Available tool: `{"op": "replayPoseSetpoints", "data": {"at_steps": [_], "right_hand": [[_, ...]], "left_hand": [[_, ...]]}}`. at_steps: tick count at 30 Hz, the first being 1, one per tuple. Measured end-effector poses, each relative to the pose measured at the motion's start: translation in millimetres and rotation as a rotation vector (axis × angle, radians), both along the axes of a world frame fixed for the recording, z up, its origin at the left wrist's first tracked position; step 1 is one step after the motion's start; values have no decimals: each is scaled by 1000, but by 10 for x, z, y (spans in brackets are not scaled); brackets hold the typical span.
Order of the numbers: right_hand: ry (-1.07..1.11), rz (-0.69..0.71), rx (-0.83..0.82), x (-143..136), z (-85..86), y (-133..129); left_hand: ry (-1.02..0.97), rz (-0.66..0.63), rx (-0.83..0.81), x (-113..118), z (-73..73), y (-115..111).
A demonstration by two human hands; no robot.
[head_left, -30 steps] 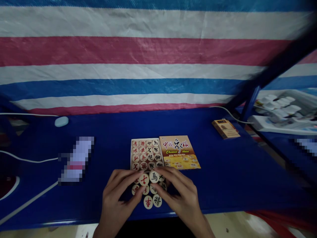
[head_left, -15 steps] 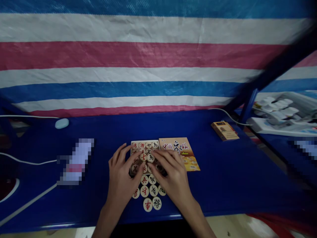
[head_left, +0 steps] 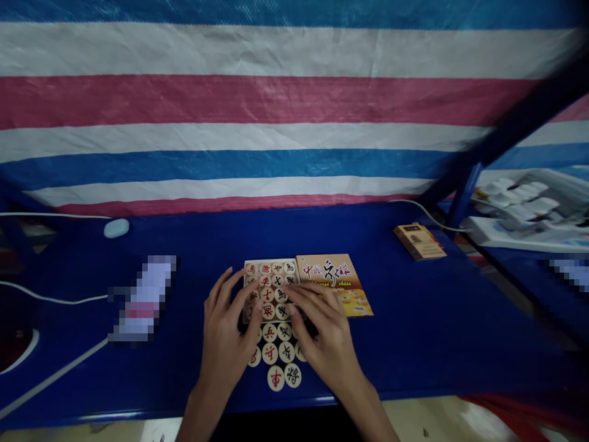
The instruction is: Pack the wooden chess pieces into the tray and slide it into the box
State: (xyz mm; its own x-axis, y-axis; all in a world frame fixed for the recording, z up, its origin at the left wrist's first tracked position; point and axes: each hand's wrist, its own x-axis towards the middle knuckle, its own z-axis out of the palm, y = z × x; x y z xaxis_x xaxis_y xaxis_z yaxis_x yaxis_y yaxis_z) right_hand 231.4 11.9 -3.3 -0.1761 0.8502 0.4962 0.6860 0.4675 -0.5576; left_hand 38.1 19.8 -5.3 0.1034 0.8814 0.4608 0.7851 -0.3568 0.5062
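A striped sheet [head_left: 276, 101] hangs behind the box [head_left: 270, 261], and the blue table [head_left: 405, 344] lies beneath it. The left hand [head_left: 227, 334] arches over the box's left side, the right hand [head_left: 324, 331] over its right side. The lid [head_left: 352, 299] lies flat against the box's right edge; a small carton [head_left: 419, 241] sits well off to its right, farther back. Round chess pieces fill rows inside the box, and more lie loose in front of it, on the table. In the box's third row, left fingertips are at a red-marked piece [head_left: 267, 295], right fingertips at a black-marked piece [head_left: 281, 294]; whether either hand pinches its piece or has released it, I cannot tell.
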Motion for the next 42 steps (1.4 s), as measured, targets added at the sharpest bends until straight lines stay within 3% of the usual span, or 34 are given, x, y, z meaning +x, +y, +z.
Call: {"op": "replayPoseSetpoints", "data": {"at_steps": [3, 6, 10, 13, 18, 28, 31, 35, 42], "right_hand": [[71, -38, 52, 71, 5, -88], [91, -64, 70, 194, -13, -280], [24, 46, -37, 340, -97, -570], [-90, 103, -94, 371, -172, -675], [-172, 106, -121, 359, -214, -673], [-127, 122, -217, 466, -198, -668], [-57, 114, -237, 451, -148, -649], [29, 89, -184, 376, -73, -574], [119, 180, -75, 138, -47, -325]], "left_hand": [[-75, 24, 64, -55, 9, -80], [-78, 61, 84, -164, -8, -298], [-18, 39, 14, -288, -73, -644], [77, -6, -4, -302, -122, -770], [149, -33, 22, -267, -171, -750], [257, -108, 49, -457, -158, -795], [204, -118, 44, -475, -130, -784], [43, -66, 12, -344, -49, -731], [-89, -119, 56, -66, -32, -472]]}}
